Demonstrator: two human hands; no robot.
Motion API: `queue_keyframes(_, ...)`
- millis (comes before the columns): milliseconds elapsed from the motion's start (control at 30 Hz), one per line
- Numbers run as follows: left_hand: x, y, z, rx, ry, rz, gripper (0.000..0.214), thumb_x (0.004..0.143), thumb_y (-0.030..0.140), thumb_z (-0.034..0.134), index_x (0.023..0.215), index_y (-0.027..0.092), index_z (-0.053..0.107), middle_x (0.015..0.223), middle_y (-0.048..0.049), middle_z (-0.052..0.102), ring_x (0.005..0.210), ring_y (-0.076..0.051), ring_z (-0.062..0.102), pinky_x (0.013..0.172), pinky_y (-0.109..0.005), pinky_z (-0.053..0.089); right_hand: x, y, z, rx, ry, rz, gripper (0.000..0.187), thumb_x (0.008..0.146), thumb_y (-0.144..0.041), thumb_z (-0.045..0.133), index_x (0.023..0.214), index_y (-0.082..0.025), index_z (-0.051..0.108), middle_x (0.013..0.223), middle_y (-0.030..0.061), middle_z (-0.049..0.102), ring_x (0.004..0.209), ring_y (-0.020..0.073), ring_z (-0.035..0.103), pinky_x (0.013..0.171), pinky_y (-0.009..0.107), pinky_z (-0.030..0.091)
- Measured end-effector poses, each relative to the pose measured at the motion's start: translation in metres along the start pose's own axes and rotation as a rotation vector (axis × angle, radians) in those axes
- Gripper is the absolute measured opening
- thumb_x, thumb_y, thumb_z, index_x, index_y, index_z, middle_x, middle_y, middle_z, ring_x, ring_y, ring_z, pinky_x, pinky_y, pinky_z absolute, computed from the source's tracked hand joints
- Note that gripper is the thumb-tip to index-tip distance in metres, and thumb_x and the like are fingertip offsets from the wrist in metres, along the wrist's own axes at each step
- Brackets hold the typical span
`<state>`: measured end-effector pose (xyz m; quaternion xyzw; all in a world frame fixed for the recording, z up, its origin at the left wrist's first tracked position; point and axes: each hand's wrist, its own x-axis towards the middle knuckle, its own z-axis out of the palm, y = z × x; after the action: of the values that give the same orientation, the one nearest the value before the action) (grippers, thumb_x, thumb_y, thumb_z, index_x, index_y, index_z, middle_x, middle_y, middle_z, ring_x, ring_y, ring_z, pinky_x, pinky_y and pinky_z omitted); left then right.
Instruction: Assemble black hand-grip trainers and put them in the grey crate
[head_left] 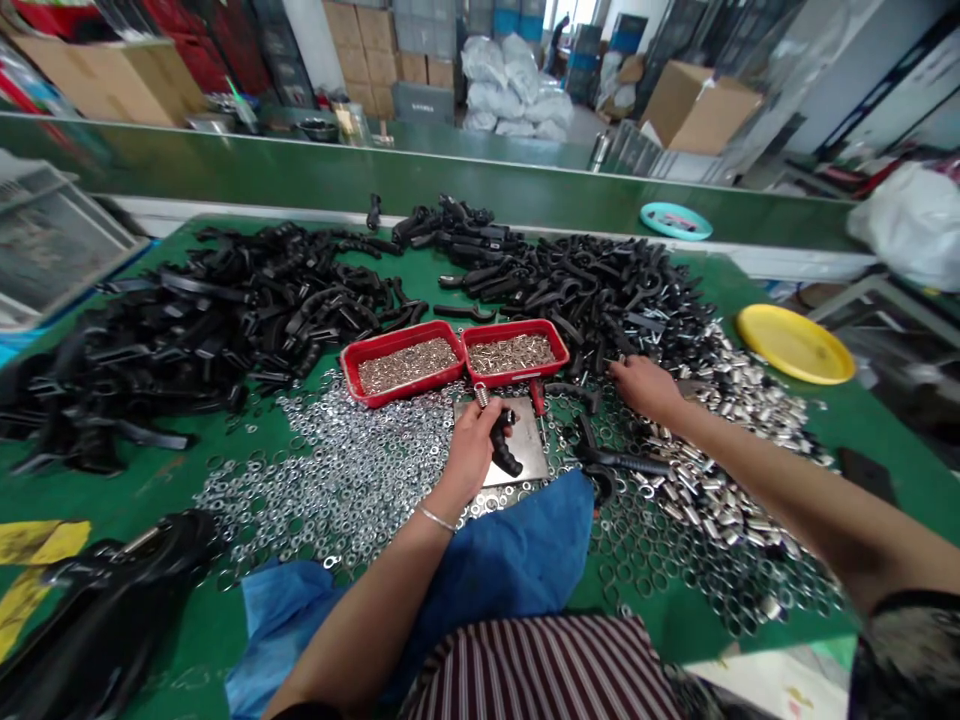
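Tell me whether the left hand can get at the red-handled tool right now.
Probably not yet: the left hand holds a black handle. The red-handled tool lies close by, at the right edge of the metal plate, with nothing seen covering it, so the way looks free.

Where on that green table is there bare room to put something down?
At left, between the black handles and small washers. Another patch lies between the striped apron and metal rings. It's crowded around the left hand, near the red trays, and the right hand, beside silver tubes.
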<state>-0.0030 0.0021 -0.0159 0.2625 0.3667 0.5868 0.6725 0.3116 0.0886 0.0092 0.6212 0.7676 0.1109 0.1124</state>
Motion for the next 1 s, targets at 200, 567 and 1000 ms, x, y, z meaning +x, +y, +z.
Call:
queue_keyframes(200, -0.001, 0.003, 0.002, -0.022, -0.003, -0.017, 0.033, 0.084, 0.044, 0.073, 0.093, 0.016, 0.06, 0.084, -0.0012, 0.065, 0.067, -0.01, 0.058, 0.064, -0.023, 0.045, -0.037, -0.025, -0.047, 0.903, 0.123, 0.081, 0.032, 0.102, -0.041, 0.043, 0.12, -0.018, 0.055, 0.08, 0.0061, 0.067, 0.075, 0.021, 0.065, 0.072, 0.034, 0.05)
queue_keyframes(567, -0.005, 0.0, 0.006, 0.025, -0.017, -0.045, 0.036, 0.081, 0.048, 0.076, 0.092, 0.016, 0.063, 0.082, 0.0003, 0.062, 0.065, -0.009, 0.057, 0.065, -0.023, 0.046, -0.077, -0.124, -0.07, 1.506, -0.113, -0.176, 0.022, 0.091, -0.036, 0.064, 0.108, -0.023, 0.057, 0.088, 0.0032, 0.068, 0.08, 0.0196, 0.072, 0.076, 0.036, 0.057)
queue_keyframes(1000, -0.008, 0.007, 0.005, 0.369, -0.132, 0.041, 0.033, 0.09, 0.051, 0.065, 0.096, 0.019, 0.065, 0.087, -0.0014, 0.064, 0.073, -0.013, 0.059, 0.069, -0.025, 0.049, -0.082, -0.135, -0.07, 1.076, 0.175, -0.342, 0.024, 0.095, -0.027, 0.057, 0.119, -0.024, 0.059, 0.114, 0.0088, 0.066, 0.103, 0.0235, 0.066, 0.092, 0.043, 0.054)
